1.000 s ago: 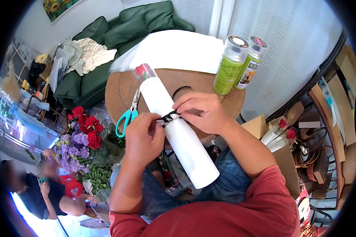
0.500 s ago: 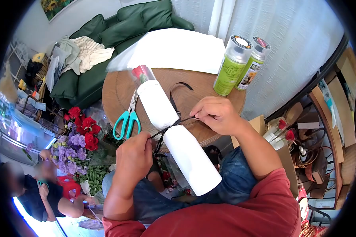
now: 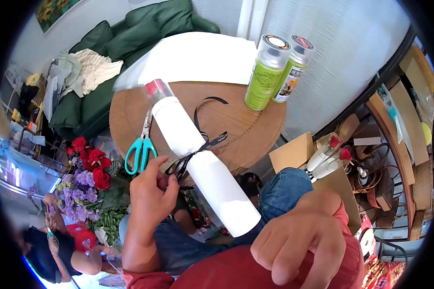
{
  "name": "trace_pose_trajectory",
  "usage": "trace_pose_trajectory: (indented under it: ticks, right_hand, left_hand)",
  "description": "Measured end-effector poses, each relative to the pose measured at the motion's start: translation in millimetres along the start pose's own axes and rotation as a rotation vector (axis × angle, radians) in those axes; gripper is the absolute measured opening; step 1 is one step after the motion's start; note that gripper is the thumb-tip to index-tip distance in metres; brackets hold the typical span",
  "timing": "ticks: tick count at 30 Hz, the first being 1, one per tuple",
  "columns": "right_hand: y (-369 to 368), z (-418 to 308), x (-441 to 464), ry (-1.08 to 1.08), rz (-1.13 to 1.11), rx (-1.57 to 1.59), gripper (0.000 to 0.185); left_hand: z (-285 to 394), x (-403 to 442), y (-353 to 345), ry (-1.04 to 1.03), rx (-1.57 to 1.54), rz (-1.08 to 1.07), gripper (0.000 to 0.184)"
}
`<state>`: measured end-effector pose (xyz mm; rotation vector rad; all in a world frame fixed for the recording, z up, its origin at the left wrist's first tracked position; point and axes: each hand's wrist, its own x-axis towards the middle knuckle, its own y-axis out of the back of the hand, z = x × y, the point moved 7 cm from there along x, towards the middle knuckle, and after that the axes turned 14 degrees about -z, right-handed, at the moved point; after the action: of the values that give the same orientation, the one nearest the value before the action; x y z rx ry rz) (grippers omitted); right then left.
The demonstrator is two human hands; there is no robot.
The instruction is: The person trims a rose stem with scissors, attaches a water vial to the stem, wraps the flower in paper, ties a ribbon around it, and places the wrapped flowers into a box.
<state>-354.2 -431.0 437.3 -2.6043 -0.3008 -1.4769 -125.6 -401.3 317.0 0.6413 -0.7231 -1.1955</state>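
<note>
A white paper-wrapped rose bundle (image 3: 224,192) lies slanting across the table edge, its lower end out over my lap. The red rose head (image 3: 154,88) shows through clear wrap at the far end. Around its narrowed middle is a black ribbon (image 3: 197,150), tied, with loose ends and a loop. My left hand (image 3: 149,195) is beside the ribbon's left loop, thumb and index finger apart; whether it touches the ribbon I cannot tell. Away from the bundle, my right hand (image 3: 301,241) hangs near the camera, fingers loosely bent and apart, nothing visible in it. Turquoise-handled scissors (image 3: 141,153) lie left of the bundle.
Two spray cans (image 3: 267,72) stand at the back right of the round table (image 3: 246,125), beside white sheets (image 3: 202,58). Red and purple flowers (image 3: 89,173) are at left, near another person (image 3: 43,248) holding scissors. A box (image 3: 291,151) with wrapped roses stands at right.
Both hands have let go of the ribbon ends. My right hand has swung down and toward me; my left stays near the knot. The view has shifted slightly.
</note>
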Motion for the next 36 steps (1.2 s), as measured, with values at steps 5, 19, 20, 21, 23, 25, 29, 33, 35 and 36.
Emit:
trace_pose_trajectory:
  ticks: [5,19,20,21,23,25,29,33,35,36]
  right_hand:
    - [-1.3,4.9,-4.3,-0.002,-0.047,0.083,0.033]
    - [-4.0,6.8,-3.3,-0.050,-0.089,0.116,0.027]
    - [-2.8,5.6,-4.3,-0.046,-0.083,0.106,0.027]
    - [-1.7,4.9,-4.8,-0.041,-0.080,0.095,0.026]
    - [-1.1,4.8,-4.3,-0.041,-0.063,0.087,0.026]
    - [-0.2,3.7,-3.5,-0.042,-0.041,0.077,0.027]
    - [0.5,3.4,-5.3,-0.073,-0.093,0.090,0.027]
    - [1.3,2.3,-5.0,-0.054,-0.087,0.073,0.029]
    - [-1.1,3.4,-2.5,-0.059,-0.084,0.074,0.029]
    - [-2.2,3.9,-2.2,-0.064,-0.082,0.075,0.030]
  left_hand:
    - [-6.0,-2.0,2.3,0.028,-0.031,0.003,0.035]
    - [-7.5,-0.8,1.6,0.014,-0.087,-0.008,0.019]
    - [-7.2,-1.4,2.7,0.017,-0.086,-0.008,0.019]
    - [-6.8,-1.2,3.3,0.017,-0.103,-0.019,0.017]
    - [-8.1,-1.3,3.6,0.019,-0.120,-0.028,0.016]
    - [-13.7,-2.0,2.4,0.022,-0.208,-0.014,0.011]
    - [-22.1,-1.2,-3.8,0.035,-0.327,-0.008,0.008]
    - [-22.0,-0.5,-3.2,0.032,-0.320,-0.010,0.007]
    - [-21.0,-0.4,-4.4,0.033,-0.314,-0.013,0.008]
    - [-21.5,-0.3,-3.7,0.040,-0.303,0.010,0.008]
